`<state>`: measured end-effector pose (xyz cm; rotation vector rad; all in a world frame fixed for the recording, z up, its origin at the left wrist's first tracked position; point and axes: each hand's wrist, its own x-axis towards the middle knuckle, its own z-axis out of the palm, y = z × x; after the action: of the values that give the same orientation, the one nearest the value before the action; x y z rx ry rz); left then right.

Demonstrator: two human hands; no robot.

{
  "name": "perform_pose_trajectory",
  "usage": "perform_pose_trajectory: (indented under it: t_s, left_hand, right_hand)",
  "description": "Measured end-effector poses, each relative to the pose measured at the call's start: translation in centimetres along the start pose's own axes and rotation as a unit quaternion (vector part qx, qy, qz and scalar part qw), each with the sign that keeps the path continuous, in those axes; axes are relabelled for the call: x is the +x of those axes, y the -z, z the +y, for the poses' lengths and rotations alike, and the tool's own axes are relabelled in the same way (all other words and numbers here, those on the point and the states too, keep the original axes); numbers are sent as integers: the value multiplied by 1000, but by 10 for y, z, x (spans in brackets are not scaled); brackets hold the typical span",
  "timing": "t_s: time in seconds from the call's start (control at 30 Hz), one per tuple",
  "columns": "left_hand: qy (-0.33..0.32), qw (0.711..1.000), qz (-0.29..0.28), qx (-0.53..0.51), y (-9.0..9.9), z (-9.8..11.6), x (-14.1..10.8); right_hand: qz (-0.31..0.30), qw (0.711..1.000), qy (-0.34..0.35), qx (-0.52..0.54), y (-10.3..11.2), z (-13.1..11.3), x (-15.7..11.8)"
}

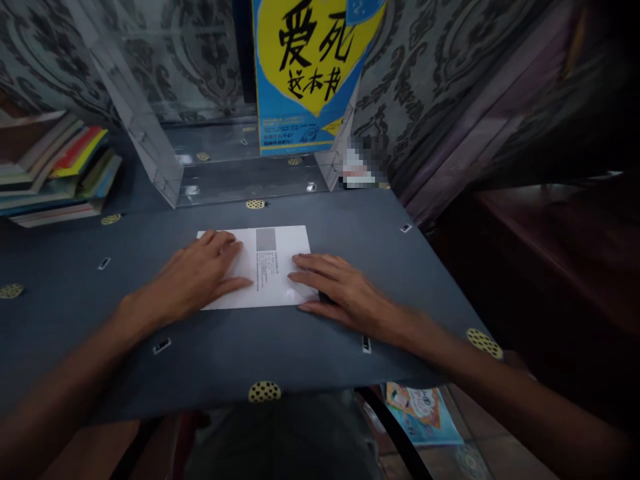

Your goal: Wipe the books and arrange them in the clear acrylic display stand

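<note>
A flat white rectangle with a grey block and small lines of print, a paper or thin booklet [273, 293], lies on the dark blue-grey tablecloth [210, 360]. Whether it is a single sheet or several is not clear. Over its left part rests my left hand [203, 270], fingers slightly bent and thumb stretched toward the middle. My right hand [345, 290] touches the right edge with its fingers spread and fairly straight. Both hands are open, and neither grips the paper.
Behind the paper stands a clear acrylic rack [150, 153] with a blue and yellow book [300, 127] upright in it. A pile of books [60, 167] is at the left. Under the table's right front edge, a colourful book [425, 413] lies on the tiled floor.
</note>
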<state>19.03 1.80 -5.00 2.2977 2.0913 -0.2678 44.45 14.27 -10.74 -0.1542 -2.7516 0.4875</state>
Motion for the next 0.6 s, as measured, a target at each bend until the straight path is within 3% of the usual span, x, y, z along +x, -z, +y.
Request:
perform_pose_trajectory:
  t_s: [0.1, 0.2, 0.43, 0.6]
  left_hand:
    - [-54, 998, 6, -11, -5, 5, -6]
    - [-66, 998, 15, 4, -13, 12, -11]
    - [-131, 990, -7, 55, -6, 31, -14]
    - [-159, 978, 25, 133, -9, 42, -16]
  right_hand:
    - [-19, 998, 17, -54, 2, 1, 5]
    - [-27, 996, 47, -67, 7, 0, 9]
    - [-24, 998, 57, -15, 18, 3, 16]
    - [-16, 997, 58, 44, 20, 7, 19]
